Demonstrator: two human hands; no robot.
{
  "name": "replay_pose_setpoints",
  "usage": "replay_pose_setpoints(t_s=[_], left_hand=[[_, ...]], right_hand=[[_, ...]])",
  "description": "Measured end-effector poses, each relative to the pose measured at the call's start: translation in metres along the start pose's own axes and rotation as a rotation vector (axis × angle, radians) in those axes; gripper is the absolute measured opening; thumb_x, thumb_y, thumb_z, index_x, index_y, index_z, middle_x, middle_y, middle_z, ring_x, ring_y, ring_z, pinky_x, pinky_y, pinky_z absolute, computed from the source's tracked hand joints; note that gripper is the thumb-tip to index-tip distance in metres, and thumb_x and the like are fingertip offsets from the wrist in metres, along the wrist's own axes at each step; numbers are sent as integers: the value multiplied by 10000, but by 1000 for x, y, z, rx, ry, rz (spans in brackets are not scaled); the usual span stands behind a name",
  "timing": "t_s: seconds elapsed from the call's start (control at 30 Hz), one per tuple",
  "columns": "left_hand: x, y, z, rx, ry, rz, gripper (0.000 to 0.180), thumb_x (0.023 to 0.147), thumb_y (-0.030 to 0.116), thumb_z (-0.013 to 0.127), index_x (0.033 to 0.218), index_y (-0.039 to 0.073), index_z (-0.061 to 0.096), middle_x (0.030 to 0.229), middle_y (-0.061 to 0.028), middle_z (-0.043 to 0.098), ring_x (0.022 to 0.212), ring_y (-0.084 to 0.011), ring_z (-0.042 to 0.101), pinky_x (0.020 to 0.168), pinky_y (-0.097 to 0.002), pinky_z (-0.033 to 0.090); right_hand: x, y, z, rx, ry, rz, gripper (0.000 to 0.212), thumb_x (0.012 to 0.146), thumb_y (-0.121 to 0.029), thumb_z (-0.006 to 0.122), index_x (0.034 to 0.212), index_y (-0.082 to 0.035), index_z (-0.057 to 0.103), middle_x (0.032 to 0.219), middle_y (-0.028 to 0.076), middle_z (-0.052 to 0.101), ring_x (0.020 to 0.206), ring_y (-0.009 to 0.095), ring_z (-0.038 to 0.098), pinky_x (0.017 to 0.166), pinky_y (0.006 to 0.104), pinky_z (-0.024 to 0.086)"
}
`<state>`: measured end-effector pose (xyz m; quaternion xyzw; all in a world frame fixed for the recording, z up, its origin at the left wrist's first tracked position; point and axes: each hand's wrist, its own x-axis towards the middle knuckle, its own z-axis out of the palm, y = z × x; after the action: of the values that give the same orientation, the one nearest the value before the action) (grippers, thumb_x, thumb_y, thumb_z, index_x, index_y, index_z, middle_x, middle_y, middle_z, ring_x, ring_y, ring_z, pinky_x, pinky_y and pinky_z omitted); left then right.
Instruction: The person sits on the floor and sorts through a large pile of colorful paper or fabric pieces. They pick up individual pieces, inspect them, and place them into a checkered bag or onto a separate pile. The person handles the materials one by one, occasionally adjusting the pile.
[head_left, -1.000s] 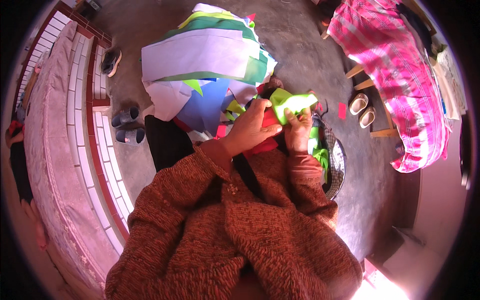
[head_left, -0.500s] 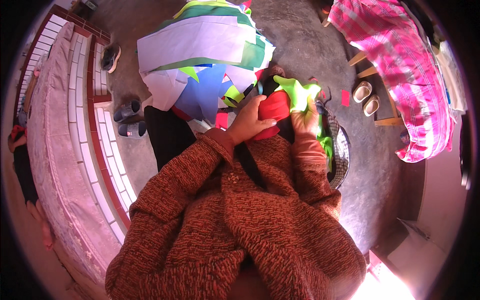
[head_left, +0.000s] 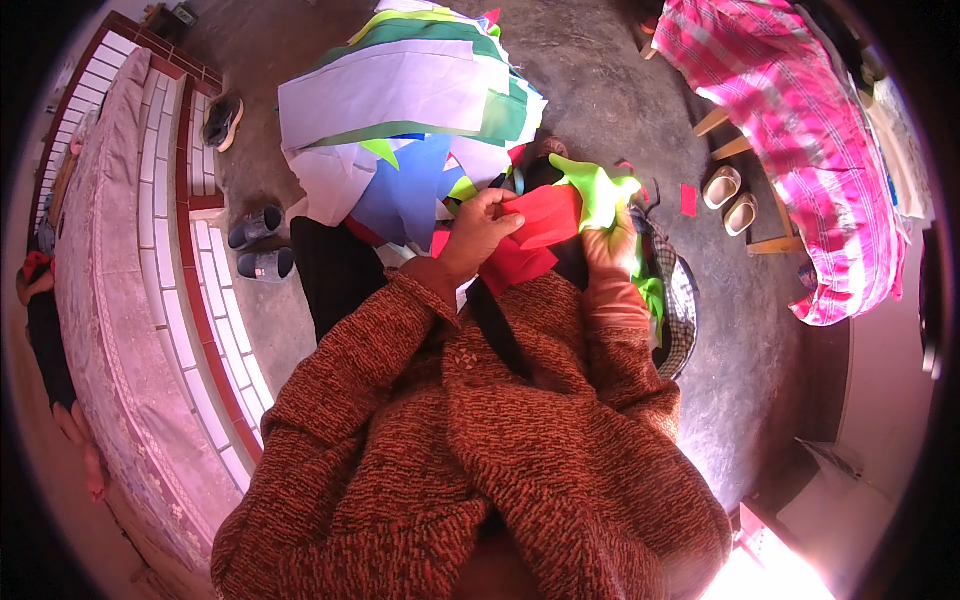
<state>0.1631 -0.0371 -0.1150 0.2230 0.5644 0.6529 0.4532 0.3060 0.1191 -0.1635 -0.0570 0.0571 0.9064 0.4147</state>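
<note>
Red cloth [head_left: 547, 216] is pinched by the left hand [head_left: 482, 232], apparently to stay spread; green cloth [head_left: 597, 190], by the right hand [head_left: 612, 246].

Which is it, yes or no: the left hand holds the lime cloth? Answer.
No, the left hand holds red cloth, while the lime cloth is in the right hand.

- The cloth scrap [head_left: 545, 217] was plain red.
- The cloth strip [head_left: 597, 193] was bright lime.
- The cloth pile [head_left: 390, 92] mixed pale lilac, greens and blue.
- The jacket [head_left: 400, 480] was rust-brown, flecked with black.
- The cover [head_left: 770, 120] was pink with pale plaid lines.
- The container [head_left: 684, 310] was checked black and white.
</note>
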Motion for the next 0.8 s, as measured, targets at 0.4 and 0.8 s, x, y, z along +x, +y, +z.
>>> replay_pose_setpoints(t_s=[0.4, 0.8], left_hand=[[-14, 61, 7, 90, 170, 328, 142, 893, 69, 553, 979, -36, 598, 789, -15, 613, 745, -66, 517, 679, -249, 450], [-55, 139, 14, 191, 50, 589, 190, 939, 97, 525, 1073, -10, 606, 900, 22, 591, 797, -41, 516, 727, -208, 441]], right_hand=[[2, 1, -1, -184, 125, -90, 243, 888, -38, 552, 1126, 11, 542, 1108, 118, 600, 1059, 253, 569, 988, 420, 436], [0, 3, 2, -492, 19, -167, 250, 867, -43, 549, 1116, -20, 551, 1064, 84, 610, 982, 219, 591, 931, 391, 475]])
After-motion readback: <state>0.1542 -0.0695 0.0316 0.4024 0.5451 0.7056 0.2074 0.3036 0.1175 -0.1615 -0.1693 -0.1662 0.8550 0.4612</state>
